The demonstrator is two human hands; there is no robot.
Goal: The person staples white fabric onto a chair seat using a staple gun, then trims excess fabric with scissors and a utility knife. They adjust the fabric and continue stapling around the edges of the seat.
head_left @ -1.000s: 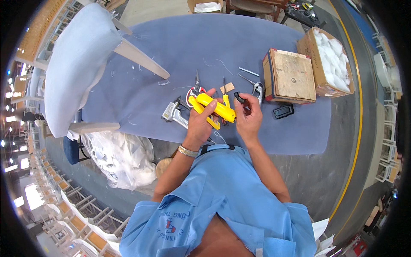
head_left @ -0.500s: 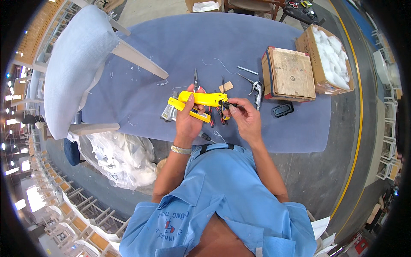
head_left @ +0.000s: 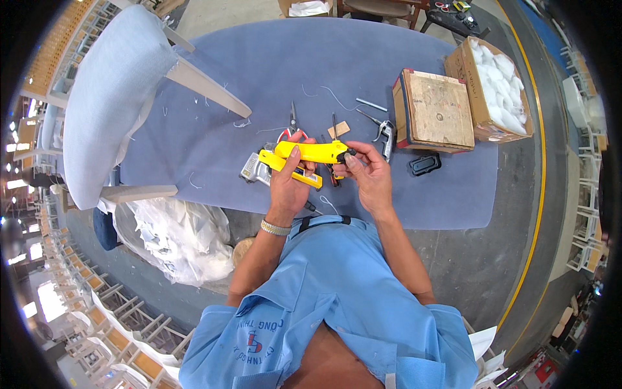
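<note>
My left hand (head_left: 289, 187) is closed around a curved yellow tool handle (head_left: 315, 152), held level above the table. A straight yellow bar (head_left: 311, 178) with a dark label lies below it in the same grip; whether the two are joined I cannot tell. At the handle's right end, my right hand (head_left: 371, 176) pinches a black end piece (head_left: 350, 156) against the yellow body. Behind my hands lie scissors (head_left: 293, 118) with red handles and a thin dark rod (head_left: 334, 124) beside a small tan block (head_left: 340, 129). A silver-grey metal tool (head_left: 254, 170) is partly hidden by my left hand.
An air blow gun (head_left: 387, 135) and a black tray-like case (head_left: 425, 165) lie right of my hands. A closed cardboard box (head_left: 440, 113) and a box of white stuffing (head_left: 471, 79) stand farther right. An upholstered chair (head_left: 113, 97) lies left, above a plastic bag (head_left: 184, 236).
My right fingers have brought the black piece up close against the handle's end. The yellow handle and bar have shifted slightly right, and the view has moved a little.
</note>
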